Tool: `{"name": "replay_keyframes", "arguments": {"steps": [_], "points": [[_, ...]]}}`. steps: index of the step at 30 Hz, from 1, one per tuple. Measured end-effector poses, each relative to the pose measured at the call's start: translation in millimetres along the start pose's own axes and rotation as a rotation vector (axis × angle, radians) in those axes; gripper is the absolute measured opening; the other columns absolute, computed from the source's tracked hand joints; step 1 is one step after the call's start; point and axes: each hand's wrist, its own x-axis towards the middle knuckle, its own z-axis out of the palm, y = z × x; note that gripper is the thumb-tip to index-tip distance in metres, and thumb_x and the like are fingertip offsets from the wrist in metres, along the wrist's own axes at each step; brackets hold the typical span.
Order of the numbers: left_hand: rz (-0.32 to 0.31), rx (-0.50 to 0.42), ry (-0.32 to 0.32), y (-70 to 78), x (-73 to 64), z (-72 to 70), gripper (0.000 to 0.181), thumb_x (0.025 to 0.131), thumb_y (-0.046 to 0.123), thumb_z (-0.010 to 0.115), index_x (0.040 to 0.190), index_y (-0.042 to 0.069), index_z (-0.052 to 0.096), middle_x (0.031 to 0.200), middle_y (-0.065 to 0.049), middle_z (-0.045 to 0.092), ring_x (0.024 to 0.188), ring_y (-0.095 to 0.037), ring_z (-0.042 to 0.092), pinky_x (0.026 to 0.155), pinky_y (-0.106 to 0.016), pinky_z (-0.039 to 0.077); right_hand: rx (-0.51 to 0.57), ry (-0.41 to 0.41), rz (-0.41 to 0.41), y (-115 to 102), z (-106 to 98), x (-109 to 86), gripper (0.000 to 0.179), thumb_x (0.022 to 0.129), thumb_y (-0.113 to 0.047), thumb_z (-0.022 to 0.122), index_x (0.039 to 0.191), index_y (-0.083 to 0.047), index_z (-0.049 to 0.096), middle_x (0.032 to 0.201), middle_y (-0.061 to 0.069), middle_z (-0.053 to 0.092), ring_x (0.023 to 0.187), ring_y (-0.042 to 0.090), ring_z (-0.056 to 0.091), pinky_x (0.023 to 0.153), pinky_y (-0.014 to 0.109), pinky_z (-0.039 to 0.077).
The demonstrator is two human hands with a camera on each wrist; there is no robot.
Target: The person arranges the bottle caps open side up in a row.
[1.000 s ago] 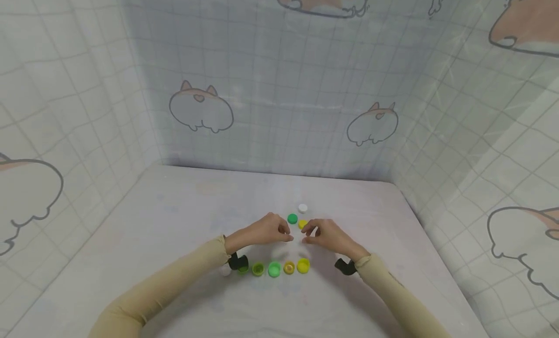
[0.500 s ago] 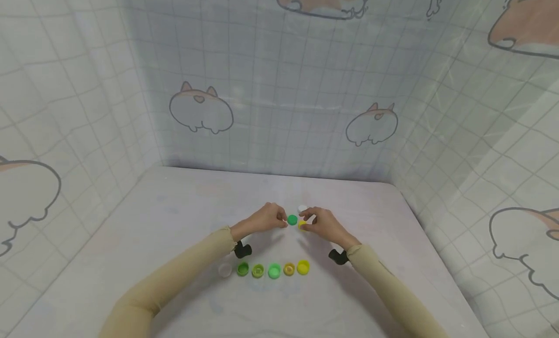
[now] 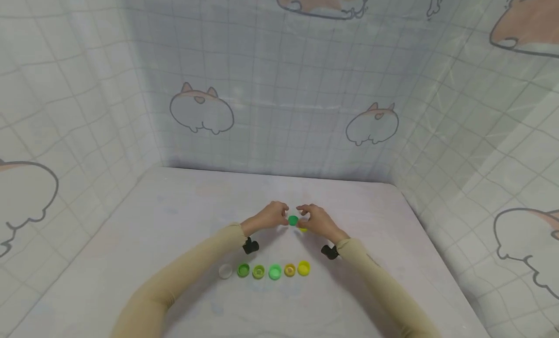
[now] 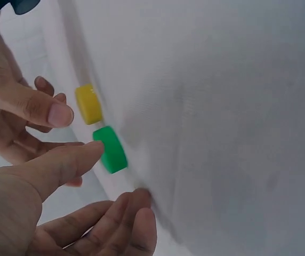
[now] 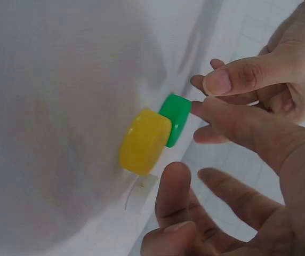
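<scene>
A green bottle cap [image 3: 293, 220] lies on the white table between my two hands. My left hand [image 3: 271, 215] is at its left, and in the left wrist view the thumb tip overlaps the cap's edge while the other fingers stay apart from it. From the right, my right hand [image 3: 318, 221] reaches in with thumb and fingers spread, its thumb near the green cap. Beneath that hand a yellow cap [image 5: 145, 142] is partly hidden in the head view; it sits beside the green one. Neither hand plainly grips a cap.
Nearer me runs a row of upturned caps: whitish [image 3: 225, 271], dark green [image 3: 243, 270], olive [image 3: 258, 272], light green [image 3: 275, 272], orange-brown [image 3: 289, 270] and yellow [image 3: 304, 268]. Patterned cloth [image 3: 279, 110] hangs behind the table and at both sides.
Both hands have moved forward, away from the row, and closed in around the green cap. My right hand now covers the white cap at the back and more of the yellow one.
</scene>
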Motion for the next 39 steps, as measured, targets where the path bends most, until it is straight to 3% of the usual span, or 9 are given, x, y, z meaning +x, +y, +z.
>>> {"name": "replay_keyframes", "arguments": {"steps": [6,15,26,39], "points": [[-0.013,0.035,0.012,2.1,3.3,5.3,0.051,0.081,0.01,0.076,0.124,-0.008,0.058,0.094,-0.012,0.067,0.072,-0.014,0.057,0.064,-0.025,0.049,-0.028,-0.031,0.013,1,5,9.1,0.051,0.082,-0.02,0.077,0.128,-0.005,0.061,0.112,0.012,0.067,0.101,0.024,0.061,0.088,0.039,0.05],[0.027,0.005,-0.015,1.6,7.4,9.3,0.025,0.081,0.007,0.076,0.103,-0.003,0.071,0.097,-0.012,0.071,0.08,-0.016,0.064,0.069,-0.026,0.053,0.007,-0.058,-0.027,4,9,11.5,0.03,0.083,-0.012,0.075,0.111,-0.004,0.07,0.098,0.006,0.071,0.09,0.017,0.06,0.078,0.032,0.051],[0.09,-0.006,0.002,0.4,7.6,7.0,0.019,0.08,0.003,0.076,0.098,-0.004,0.073,0.091,-0.013,0.073,0.075,-0.015,0.066,0.065,-0.024,0.053,0.022,-0.037,-0.073,8,12,15.1,0.026,0.083,-0.012,0.075,0.107,-0.004,0.072,0.099,0.007,0.071,0.089,0.017,0.062,0.076,0.031,0.051],[0.09,-0.017,-0.014,-2.2,8.1,10.2,0.019,0.081,0.003,0.076,0.098,-0.004,0.072,0.094,-0.014,0.073,0.082,-0.018,0.068,0.069,-0.025,0.054,0.034,-0.029,-0.062,10,13,15.1,0.025,0.081,-0.012,0.077,0.105,-0.006,0.073,0.098,0.006,0.071,0.09,0.017,0.061,0.075,0.03,0.051]]}}
